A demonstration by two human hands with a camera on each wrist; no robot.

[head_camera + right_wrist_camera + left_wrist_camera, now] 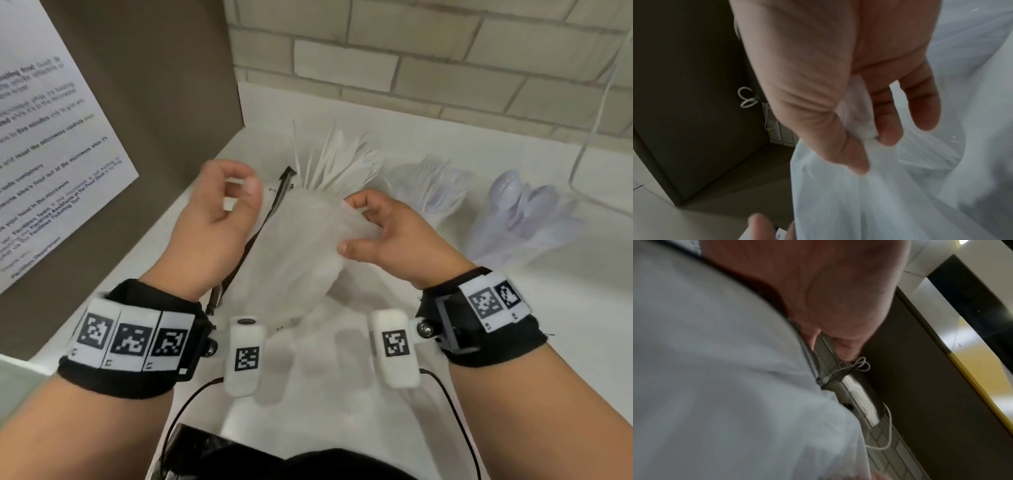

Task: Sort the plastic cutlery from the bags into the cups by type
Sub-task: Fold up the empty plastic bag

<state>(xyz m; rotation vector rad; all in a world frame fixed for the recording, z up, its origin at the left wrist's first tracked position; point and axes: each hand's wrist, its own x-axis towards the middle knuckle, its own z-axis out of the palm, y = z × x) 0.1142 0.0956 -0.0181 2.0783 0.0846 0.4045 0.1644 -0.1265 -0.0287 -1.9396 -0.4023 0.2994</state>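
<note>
White bag [294, 246] lies mid-desk [582, 291] w/ stiff white cutlery [334, 161] poking out the far mouth. The film looks thin, light and slippery. The right hand [387, 233] pinches it near the mouth; the left hand [219, 209] hovers curled and blurred, so I can't tell if it holds anything. Prob. best to grab the handles, not the film.

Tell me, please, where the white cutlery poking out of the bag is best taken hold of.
I'd pinch the white cutlery at its bare ends, fanned past the far mouth of the bag, coming from the left with the left hand: the right hand pinches the bag on the right, and film covers the rest.
</note>
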